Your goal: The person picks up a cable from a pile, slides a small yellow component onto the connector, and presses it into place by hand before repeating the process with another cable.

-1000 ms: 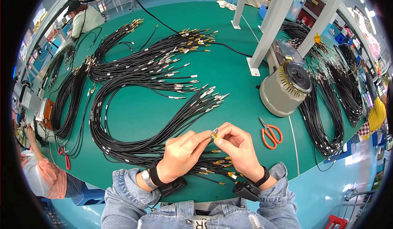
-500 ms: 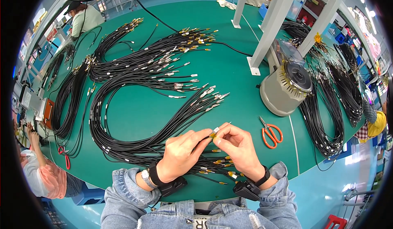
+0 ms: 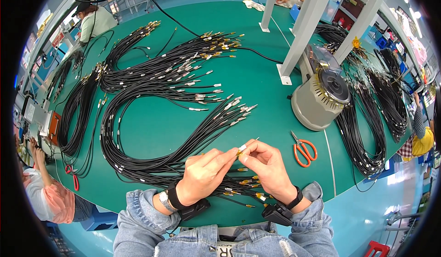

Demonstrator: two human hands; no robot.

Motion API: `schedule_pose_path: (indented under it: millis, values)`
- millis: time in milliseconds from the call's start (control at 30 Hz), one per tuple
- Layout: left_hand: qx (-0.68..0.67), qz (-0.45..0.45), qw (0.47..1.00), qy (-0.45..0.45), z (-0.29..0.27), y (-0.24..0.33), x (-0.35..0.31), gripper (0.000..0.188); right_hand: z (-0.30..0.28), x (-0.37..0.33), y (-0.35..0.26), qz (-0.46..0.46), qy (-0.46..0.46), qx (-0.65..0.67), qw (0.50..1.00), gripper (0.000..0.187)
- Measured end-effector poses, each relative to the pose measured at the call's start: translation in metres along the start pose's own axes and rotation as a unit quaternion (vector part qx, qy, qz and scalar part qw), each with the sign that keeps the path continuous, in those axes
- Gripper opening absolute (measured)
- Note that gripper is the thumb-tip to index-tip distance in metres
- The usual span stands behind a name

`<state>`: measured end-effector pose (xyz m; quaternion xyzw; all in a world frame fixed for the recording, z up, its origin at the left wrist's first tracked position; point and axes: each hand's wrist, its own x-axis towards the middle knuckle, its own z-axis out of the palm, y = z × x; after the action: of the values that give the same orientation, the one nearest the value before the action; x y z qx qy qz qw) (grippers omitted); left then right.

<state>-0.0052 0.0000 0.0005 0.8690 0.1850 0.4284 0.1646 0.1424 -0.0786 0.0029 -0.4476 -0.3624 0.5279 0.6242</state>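
Note:
My left hand point(image 3: 205, 173) and my right hand point(image 3: 268, 168) meet over the near edge of the table, thumbs and forefingers pinched together. Between them is a cable end point(image 3: 240, 149) with a white tag and a yellowish piece; a thin tip sticks out past the right fingers. Most of the cable is hidden by my hands. Under and behind the hands lies a black cable bundle point(image 3: 161, 161), curved in a wide loop. Several of its ends, with yellow sleeves and white tags, spread out below my fingers.
Orange-handled scissors point(image 3: 304, 150) lie right of my hands, near a grey round tape dispenser point(image 3: 320, 98). White metal posts point(image 3: 303, 31) rise behind it. More cable bundles point(image 3: 367, 133) hang over the right edge. Red-handled scissors point(image 3: 72, 176) lie far left. Co-workers sit around the green table point(image 3: 275, 114).
My left fingers have shifted slightly on the cable end and the white tag has tilted a little. At the far side a co-worker's hands have moved; at right another's arm has risen.

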Motion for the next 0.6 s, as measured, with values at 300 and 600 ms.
schedule_pose_path:
  millis: [300,600]
  values:
    - [0.030,0.023,0.999,0.019,-0.0002,-0.0014,-0.0004,0.029,0.0018,-0.0010,-0.0040,0.013,0.003,-0.005,1.000,0.006]
    - [-0.051,-0.042,0.998,0.021,-0.0004,0.0014,0.0007,0.024,0.0021,-0.0021,0.0019,-0.006,0.009,-0.019,1.000,0.004]
